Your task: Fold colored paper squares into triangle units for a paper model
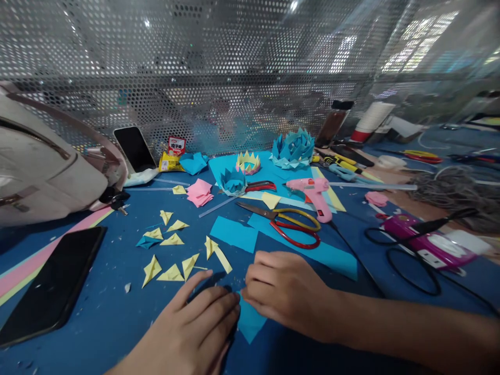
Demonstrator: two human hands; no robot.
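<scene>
A small folded piece of blue paper (250, 324) lies on the blue table between my hands, partly covered by them. My right hand (287, 294) is closed, its curled fingers pressed on the upper edge of that paper. Beside it, my left hand (201, 323) lies open with the thumb spread, its fingertips at the paper's left edge. Several folded yellow paper triangles (172, 240) are scattered beyond my left hand. Behind my right hand lie blue paper strips (234, 234) and scissors (297, 225) with one yellow and one red handle.
A pink glue gun (318, 197) lies farther back near folded-paper flowers (292, 149). A black phone (54, 281) and a pale bag (47, 166) occupy the left. To the right are a magenta device (425, 242) and a looped black cable (390, 271). A perforated metal panel (219, 62) stands behind.
</scene>
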